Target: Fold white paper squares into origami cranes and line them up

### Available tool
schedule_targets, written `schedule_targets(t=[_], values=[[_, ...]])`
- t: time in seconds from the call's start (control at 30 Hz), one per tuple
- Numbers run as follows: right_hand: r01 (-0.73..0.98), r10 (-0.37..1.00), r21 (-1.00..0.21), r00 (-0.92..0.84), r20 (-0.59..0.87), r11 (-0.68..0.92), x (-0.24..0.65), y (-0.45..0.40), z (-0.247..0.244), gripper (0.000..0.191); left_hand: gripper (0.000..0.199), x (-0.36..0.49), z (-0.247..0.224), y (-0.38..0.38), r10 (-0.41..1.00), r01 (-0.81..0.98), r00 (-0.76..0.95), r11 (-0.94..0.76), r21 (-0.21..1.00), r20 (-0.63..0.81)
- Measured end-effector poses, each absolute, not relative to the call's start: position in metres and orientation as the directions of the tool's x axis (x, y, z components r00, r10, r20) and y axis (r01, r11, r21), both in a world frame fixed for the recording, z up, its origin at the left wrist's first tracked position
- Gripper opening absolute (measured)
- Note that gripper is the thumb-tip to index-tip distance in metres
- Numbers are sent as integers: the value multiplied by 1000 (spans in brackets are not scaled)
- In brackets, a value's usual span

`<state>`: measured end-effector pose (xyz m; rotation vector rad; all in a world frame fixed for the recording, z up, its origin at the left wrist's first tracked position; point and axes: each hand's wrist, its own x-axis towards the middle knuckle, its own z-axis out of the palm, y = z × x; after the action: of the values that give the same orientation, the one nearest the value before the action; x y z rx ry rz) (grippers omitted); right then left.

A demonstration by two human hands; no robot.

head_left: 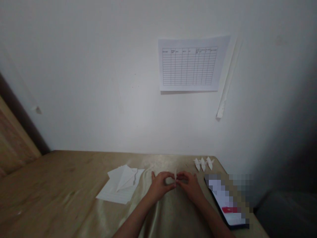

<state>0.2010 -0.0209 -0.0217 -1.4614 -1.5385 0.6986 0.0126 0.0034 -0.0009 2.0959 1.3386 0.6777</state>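
Between my two hands, near the middle of the table's front, a small thin piece of white paper (175,178) stands nearly edge-on. My left hand (162,183) pinches it from the left, thumb and fingers curved into a ring. From the right, my right hand (189,185) pinches the same paper with its fingertips. A stack of white paper sheets (116,186), some folded or torn, lies to the left of my left hand. Three small folded white paper figures (203,164) stand in a row beyond my right hand, to the right.
A phone (226,205), its screen lit and partly pixelated, lies right of my right forearm. The table (61,185) has a shiny tan cover and meets a white wall. A printed table sheet (189,66) hangs there. Brown wood (15,138) shows at the left.
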Motion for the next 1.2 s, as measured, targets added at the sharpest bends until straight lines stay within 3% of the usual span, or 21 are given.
schedule_targets(t=[0.53, 1.0, 1.2], values=[[543, 967, -827, 99, 235, 145, 202, -23, -21, 24, 37, 12, -5, 4, 917, 645, 387, -341, 684, 93], [625, 960, -763, 78, 270, 164, 203, -27, -12, 32, 59, 8, -7, 6, 901, 650, 431, -349, 675, 51], [639, 959, -747, 49, 279, 184, 204, -27, -13, 38, 53, 5, -4, 5, 892, 644, 449, -356, 677, 41]])
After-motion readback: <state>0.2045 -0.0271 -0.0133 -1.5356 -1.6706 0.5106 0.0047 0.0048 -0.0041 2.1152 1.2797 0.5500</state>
